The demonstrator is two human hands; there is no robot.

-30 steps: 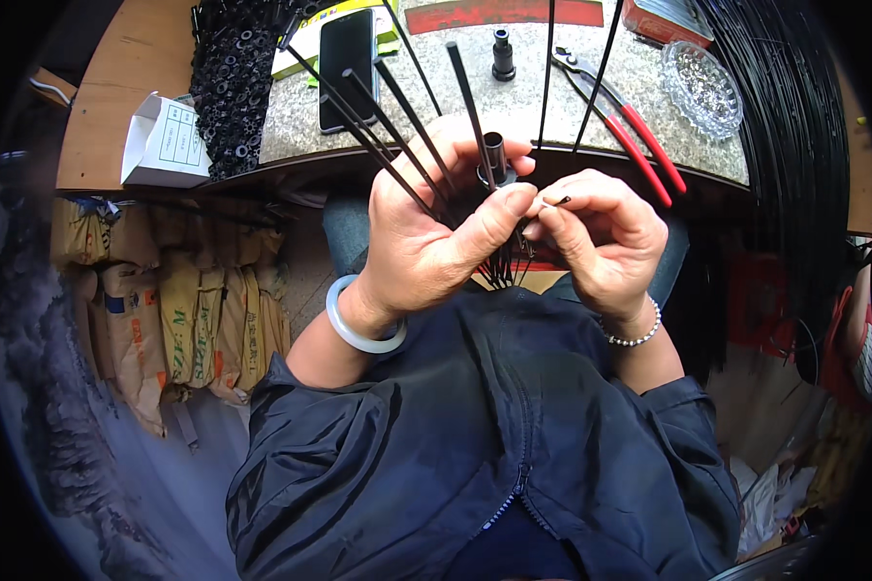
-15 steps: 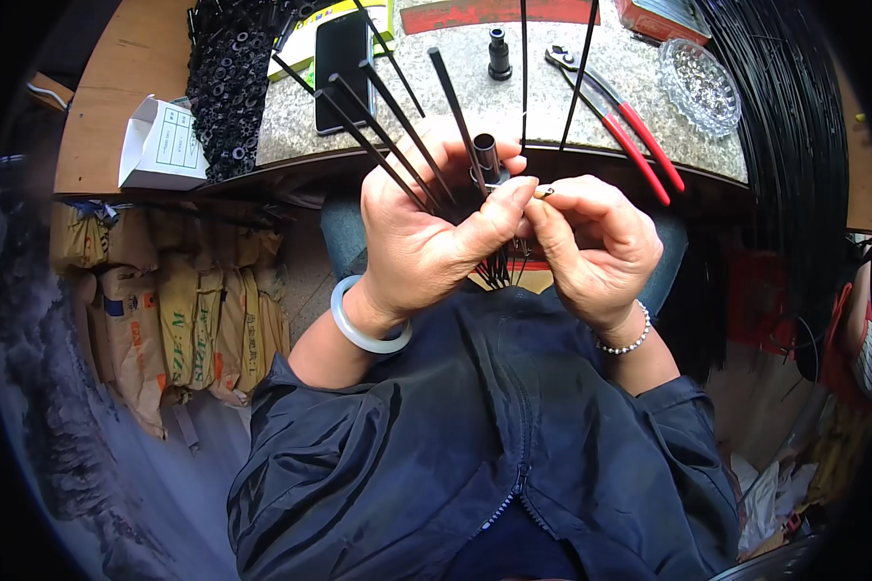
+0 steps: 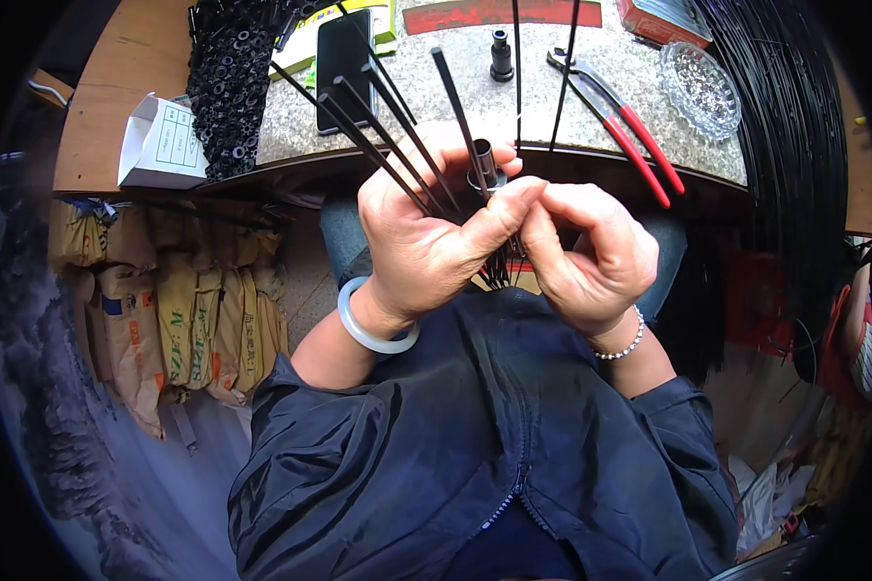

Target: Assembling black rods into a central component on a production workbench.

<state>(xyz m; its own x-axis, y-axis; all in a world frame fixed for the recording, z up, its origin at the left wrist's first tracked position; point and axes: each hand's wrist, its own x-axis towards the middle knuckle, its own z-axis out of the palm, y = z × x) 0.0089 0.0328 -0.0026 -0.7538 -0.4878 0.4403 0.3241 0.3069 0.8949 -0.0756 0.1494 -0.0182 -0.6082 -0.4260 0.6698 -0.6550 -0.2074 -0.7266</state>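
Note:
In front of my chest, my left hand (image 3: 412, 228) is closed around a black metal tube with a flange (image 3: 482, 155). Several thin black rods (image 3: 451, 95) fan out from the same grip, pointing up and away. More dark rod ends show below the hands, over my lap. My right hand (image 3: 596, 247) meets the left thumb in a tight pinch of thumb and forefinger. Whatever sits between those fingertips is hidden. Beyond the hands, a separate black stepped fitting (image 3: 500, 56) stands upright on the speckled tabletop (image 3: 436, 77).
Red-handled pliers (image 3: 655, 155) overhang the table edge, beside a clear glass dish (image 3: 702, 87). A phone (image 3: 343, 68), a white box (image 3: 165, 145) and heaped small black parts (image 3: 228, 97) occupy the left. Long black rods (image 3: 780, 87) hang at right; paper sacks (image 3: 131, 329) stand below left.
The small pale piece with a dark tip, seen at my right fingertips earlier, is now out of sight. The right fingers have closed in on the left thumb; the rods have shifted slightly.

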